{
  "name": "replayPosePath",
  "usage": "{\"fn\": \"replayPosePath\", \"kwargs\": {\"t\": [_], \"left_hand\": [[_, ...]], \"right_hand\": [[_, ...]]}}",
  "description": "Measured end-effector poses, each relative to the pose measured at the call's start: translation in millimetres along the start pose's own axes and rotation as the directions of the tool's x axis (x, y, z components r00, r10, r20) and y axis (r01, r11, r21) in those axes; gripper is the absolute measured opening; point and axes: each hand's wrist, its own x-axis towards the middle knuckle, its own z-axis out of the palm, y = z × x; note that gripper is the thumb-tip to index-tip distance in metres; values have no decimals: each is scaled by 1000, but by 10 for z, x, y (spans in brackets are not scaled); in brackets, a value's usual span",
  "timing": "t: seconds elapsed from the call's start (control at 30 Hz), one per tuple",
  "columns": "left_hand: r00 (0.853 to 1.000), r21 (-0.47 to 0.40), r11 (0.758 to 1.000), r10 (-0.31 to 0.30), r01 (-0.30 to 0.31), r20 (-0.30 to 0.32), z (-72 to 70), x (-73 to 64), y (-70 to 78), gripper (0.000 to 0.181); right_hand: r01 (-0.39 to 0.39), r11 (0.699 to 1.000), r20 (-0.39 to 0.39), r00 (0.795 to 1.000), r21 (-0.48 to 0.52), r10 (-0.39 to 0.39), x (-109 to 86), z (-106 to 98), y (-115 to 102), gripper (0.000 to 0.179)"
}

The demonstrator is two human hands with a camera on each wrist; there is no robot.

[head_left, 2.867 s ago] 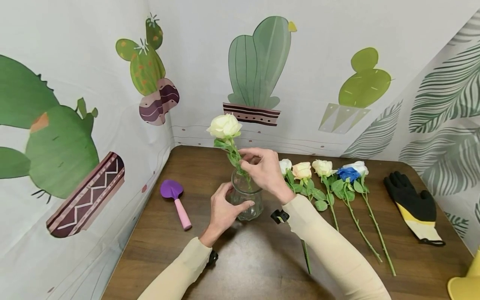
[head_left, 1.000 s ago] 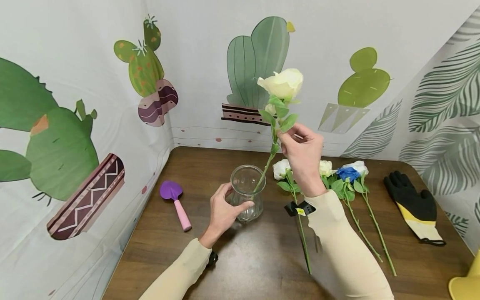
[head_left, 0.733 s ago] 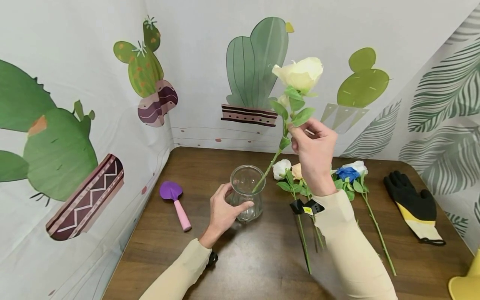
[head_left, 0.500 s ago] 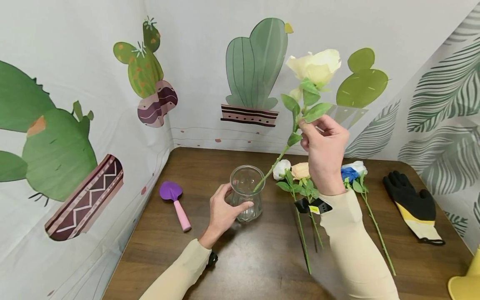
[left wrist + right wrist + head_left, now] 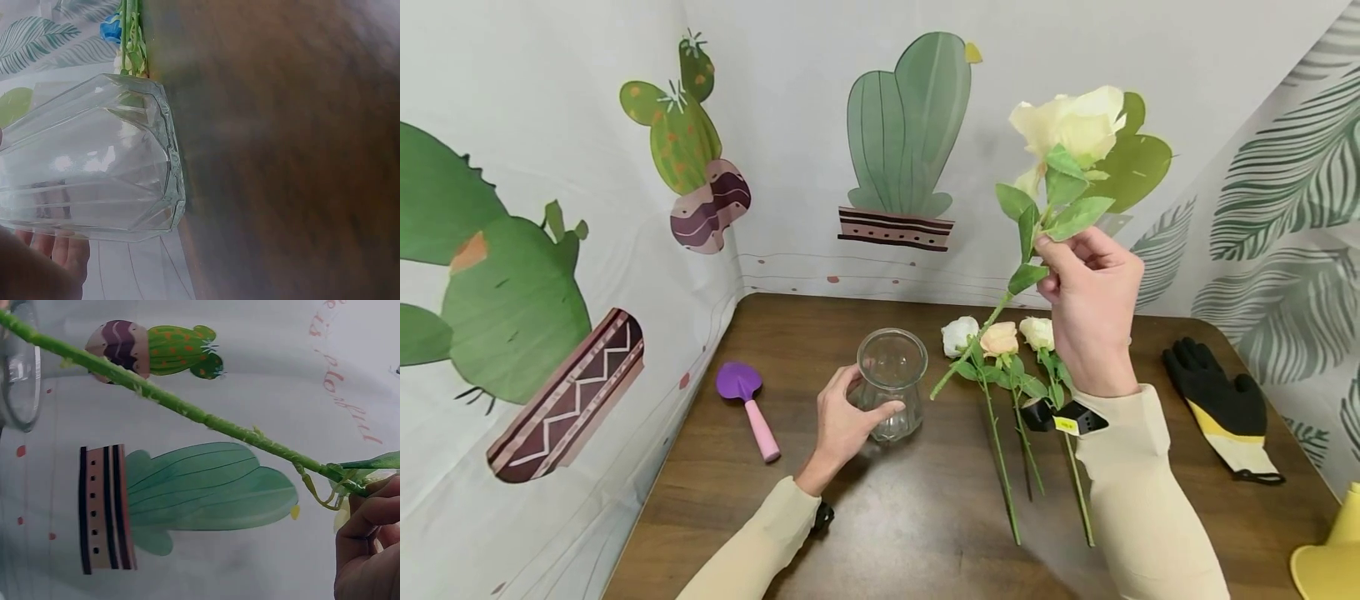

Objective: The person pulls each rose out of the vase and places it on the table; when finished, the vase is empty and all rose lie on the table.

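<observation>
My left hand (image 5: pixel 847 425) holds a clear glass vase (image 5: pixel 891 404) standing on the table, thumb and fingers around its side. The left wrist view shows the ribbed vase body (image 5: pixel 87 162) close up, fingers behind it. Raised to the right, my right hand (image 5: pixel 1096 308) pinches a cream rose (image 5: pixel 1071 125) by its stem, just under the leaves. The rose leans, its bloom up and right, its cut end outside the vase, to the right of the rim. In the right wrist view the long green stem (image 5: pixel 187 410) runs from the fingers toward the glass.
White (image 5: pixel 959 336), peach (image 5: pixel 999 339) and cream (image 5: pixel 1037 333) roses lie right of the vase. A blue rose (image 5: pixel 111 29) shows in the left wrist view. Left lies a purple trowel (image 5: pixel 740 381); right, a black-and-yellow glove (image 5: pixel 1217 408) and a yellow object (image 5: pixel 1326 567).
My right hand has drawn the cream rose up and to the right; its stem, earlier inside the vase, is now out of it. The left hand has stayed on the vase.
</observation>
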Motion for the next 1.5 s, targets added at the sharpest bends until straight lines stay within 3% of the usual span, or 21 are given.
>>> {"fn": "replayPosePath", "kwargs": {"t": [0.27,0.4,0.6,0.87,1.13,1.33,1.5], "left_hand": [[1000,5,1000,1,-1,2,2,-8,-18,67],[1000,0,1000,13,-13,-1,0,-8,-13,67],[1000,-13,1000,17,-17,2,-2,-11,-23,67],[1000,9,1000,6,-6,10,-6,-3,-18,68],[1000,19,1000,-10,10,12,-5,-1,-6,68],[1000,20,1000,-18,18,15,-5,-2,-7,67],[1000,21,999,-27,26,16,-6,-2,-6,68]], "right_hand": [[-84,986,51,994,-143,93,-68,-182,200,22],[-162,954,54,982,-252,181,-106,-290,332,21],[-308,868,68,931,-389,360,-179,-451,625,11],[-382,734,45,872,-562,488,-297,-605,1082,13],[-466,669,16,814,-579,581,-398,-673,1377,34],[-500,652,4,792,-570,611,-433,-695,1491,38],[-511,614,11,763,-602,646,-475,-717,1567,40]]}}
